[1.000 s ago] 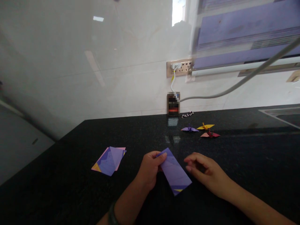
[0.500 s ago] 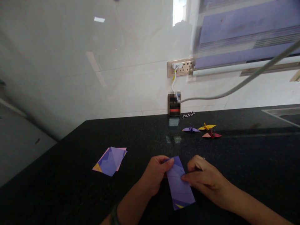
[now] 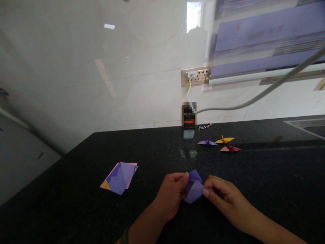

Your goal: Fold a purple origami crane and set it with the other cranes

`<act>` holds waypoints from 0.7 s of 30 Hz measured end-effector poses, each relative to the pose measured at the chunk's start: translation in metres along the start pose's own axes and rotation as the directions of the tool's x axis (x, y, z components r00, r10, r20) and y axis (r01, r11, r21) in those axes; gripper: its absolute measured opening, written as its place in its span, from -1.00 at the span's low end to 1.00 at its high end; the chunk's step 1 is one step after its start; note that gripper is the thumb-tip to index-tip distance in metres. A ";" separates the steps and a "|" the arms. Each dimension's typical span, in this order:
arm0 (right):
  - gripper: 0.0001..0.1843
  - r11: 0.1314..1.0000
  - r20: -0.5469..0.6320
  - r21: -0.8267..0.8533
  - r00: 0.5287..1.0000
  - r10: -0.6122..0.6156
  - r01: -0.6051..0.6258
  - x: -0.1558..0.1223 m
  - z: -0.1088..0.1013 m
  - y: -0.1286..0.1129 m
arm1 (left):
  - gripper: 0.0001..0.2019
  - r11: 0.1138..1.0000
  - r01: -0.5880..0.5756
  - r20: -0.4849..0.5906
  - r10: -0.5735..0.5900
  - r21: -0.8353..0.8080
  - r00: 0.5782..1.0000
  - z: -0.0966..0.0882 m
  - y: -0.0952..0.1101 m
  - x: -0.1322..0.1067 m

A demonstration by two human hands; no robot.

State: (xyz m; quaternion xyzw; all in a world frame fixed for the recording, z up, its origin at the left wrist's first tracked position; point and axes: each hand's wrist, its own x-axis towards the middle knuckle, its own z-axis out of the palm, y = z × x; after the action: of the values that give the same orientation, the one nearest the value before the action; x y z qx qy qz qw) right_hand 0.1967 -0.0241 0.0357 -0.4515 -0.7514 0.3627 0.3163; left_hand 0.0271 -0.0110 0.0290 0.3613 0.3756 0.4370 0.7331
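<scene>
A purple sheet of paper [image 3: 194, 186], folded up small, is held just above the black counter [image 3: 76, 210] between both hands. My left hand [image 3: 172, 195] pinches its left edge with thumb and fingers. My right hand [image 3: 223, 198] pinches its right edge, fingertips pressed on the fold. The paper looks bent in the middle, its lower half turned up toward the top.
A small stack of purple and pink paper squares [image 3: 119, 173] lies to the left. Three folded paper cranes, purple [image 3: 207, 142], yellow [image 3: 224, 139] and red [image 3: 230, 148], sit farther back. A small dark box [image 3: 189, 115] and a wall socket [image 3: 195, 76] with cables stand at the back wall.
The long purple rectangle has been folded in half to a small shape. My right hand came in from the right and took hold of the paper.
</scene>
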 end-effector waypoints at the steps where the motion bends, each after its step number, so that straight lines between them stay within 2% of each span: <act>1: -0.76 0.998 -0.026 0.030 0.998 0.052 -0.052 0.001 0.001 0.002 | -0.74 1.000 0.005 -0.002 -0.005 -0.020 1.000 0.001 -0.001 0.000; 5: -0.75 0.980 -0.070 0.131 0.985 0.159 -0.149 0.004 0.005 0.009 | -0.74 0.996 0.032 0.013 -0.030 -0.084 0.999 0.003 -0.002 0.002; 12: -0.74 0.976 -0.085 0.141 0.980 0.177 -0.164 0.005 0.007 0.013 | -0.63 0.994 -0.018 0.025 0.021 -0.107 0.999 0.006 -0.004 0.001; 16: -0.74 0.976 -0.083 0.143 0.981 0.177 -0.164 0.004 0.007 0.012 | -0.70 0.996 -0.083 0.093 0.081 0.020 0.992 0.007 -0.002 -0.003; 21: -0.74 0.976 -0.081 0.142 0.981 0.178 -0.166 0.003 0.007 0.012 | -0.70 0.975 -0.127 0.067 0.117 0.180 0.991 0.006 -0.001 -0.004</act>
State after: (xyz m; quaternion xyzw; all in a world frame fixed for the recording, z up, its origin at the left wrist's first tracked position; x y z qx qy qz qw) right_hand 0.1954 -0.0188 0.0225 -0.5091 -0.6676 0.4171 0.3481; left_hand 0.0315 -0.0165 0.0318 0.4618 0.3708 0.4344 0.6787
